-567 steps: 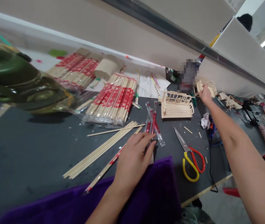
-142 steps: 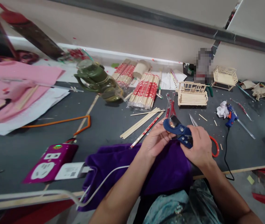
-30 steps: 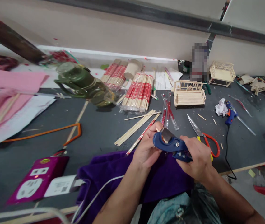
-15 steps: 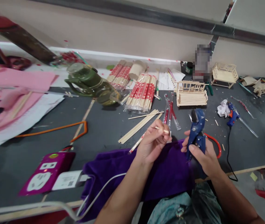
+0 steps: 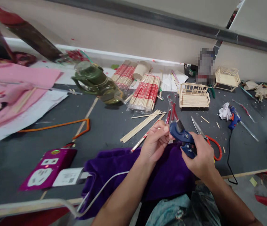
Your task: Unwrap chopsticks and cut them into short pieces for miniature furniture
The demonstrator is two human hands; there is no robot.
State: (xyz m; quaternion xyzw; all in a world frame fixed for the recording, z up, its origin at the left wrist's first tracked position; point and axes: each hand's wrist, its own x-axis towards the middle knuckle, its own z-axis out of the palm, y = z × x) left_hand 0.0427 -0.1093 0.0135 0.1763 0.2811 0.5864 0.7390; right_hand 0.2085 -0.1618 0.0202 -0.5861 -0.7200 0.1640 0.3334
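My left hand [image 5: 155, 142] is closed in a pinch, its fingertips around a short piece of wooden stick that is now mostly hidden. Wrapped around a blue pipe cutter [image 5: 182, 135] is my right hand [image 5: 201, 155], with the tool's head turned toward the left fingertips. Whether the jaws touch the stick I cannot tell. Both hands are above a purple cloth [image 5: 114, 166] at the table edge. Loose chopsticks [image 5: 141, 126] lie just beyond the left hand, and orange-handled scissors [image 5: 214, 147] rest beside the right hand.
A small stick-built bench [image 5: 194, 100] stands ahead, another stick model [image 5: 227, 78] behind it. Chopstick packs [image 5: 145, 94] and a green jug [image 5: 93, 78] are at the back. On the right lies a blue glue gun [image 5: 235, 120]; a purple power strip [image 5: 47, 168] is on the left.
My right hand has brought the pipe cutter left and tipped its head over against the left fingertips. The scissors are now more exposed. My left hand stays pinched in nearly the same place.
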